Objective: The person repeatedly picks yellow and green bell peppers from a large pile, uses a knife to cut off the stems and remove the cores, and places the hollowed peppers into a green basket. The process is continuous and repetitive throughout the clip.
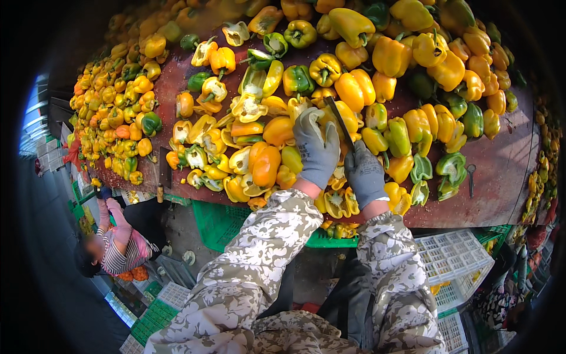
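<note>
My left hand [316,148], in a grey work glove, is at the middle of the red table [442,214], its thumb and fingers curved over a yellow bell pepper that it partly hides. My right hand [365,172], gloved alike, grips a knife [339,121] whose dark blade slants up and left beside the left hand's thumb. Cut yellow pepper halves [250,107] with pale cores lie left of my hands. Whole yellow peppers [391,56] are heaped above and to the right. Green pepper halves [451,168] lie at the right. Whether the left hand's fingers press on the pepper is hidden.
A green crate [221,221] stands under the table's near edge, and white crates [455,256] are stacked at lower right. A small metal tool [471,179] lies on the table's right part. At the left, a co-worker [119,243] is beside another pepper heap [110,115].
</note>
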`<state>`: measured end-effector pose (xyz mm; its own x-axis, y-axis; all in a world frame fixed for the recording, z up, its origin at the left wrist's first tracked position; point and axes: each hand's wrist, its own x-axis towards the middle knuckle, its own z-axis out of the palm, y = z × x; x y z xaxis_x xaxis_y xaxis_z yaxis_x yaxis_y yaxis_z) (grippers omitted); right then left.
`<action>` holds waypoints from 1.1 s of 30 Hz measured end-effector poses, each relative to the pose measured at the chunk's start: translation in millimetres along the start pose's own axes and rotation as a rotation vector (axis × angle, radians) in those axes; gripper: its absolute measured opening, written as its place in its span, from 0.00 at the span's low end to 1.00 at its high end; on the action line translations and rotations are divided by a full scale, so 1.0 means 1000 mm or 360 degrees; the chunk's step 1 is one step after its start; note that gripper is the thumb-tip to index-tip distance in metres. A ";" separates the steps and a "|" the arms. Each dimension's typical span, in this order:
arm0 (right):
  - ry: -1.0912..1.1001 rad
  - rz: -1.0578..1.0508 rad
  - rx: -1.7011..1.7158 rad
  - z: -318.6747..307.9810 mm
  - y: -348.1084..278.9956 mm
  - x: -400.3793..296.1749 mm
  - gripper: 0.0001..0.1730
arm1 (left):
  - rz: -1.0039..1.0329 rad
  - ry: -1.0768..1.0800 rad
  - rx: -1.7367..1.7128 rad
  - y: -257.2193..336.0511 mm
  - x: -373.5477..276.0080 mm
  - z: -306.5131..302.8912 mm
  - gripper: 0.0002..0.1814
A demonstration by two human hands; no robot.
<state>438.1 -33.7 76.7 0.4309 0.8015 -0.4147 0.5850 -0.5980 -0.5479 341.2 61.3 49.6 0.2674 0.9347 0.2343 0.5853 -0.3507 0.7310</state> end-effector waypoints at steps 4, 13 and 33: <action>0.0006 -0.0102 0.0196 0.006 0.010 0.005 0.19 | 0.0112 -0.0154 0.0482 -0.012 -0.001 0.019 0.29; -0.0779 0.0198 0.1348 -0.017 0.068 0.045 0.17 | 0.0324 -0.0516 0.0299 -0.035 0.011 0.004 0.32; -0.0291 0.0170 0.0322 0.017 0.004 0.019 0.19 | 0.0435 -0.0642 0.0466 -0.016 0.013 -0.007 0.27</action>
<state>436.7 -21.1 54.6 0.3408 0.7305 -0.5919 0.3860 -0.6827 -0.6204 330.1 79.1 44.9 0.6765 0.7316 0.0844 0.6264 -0.6319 0.4564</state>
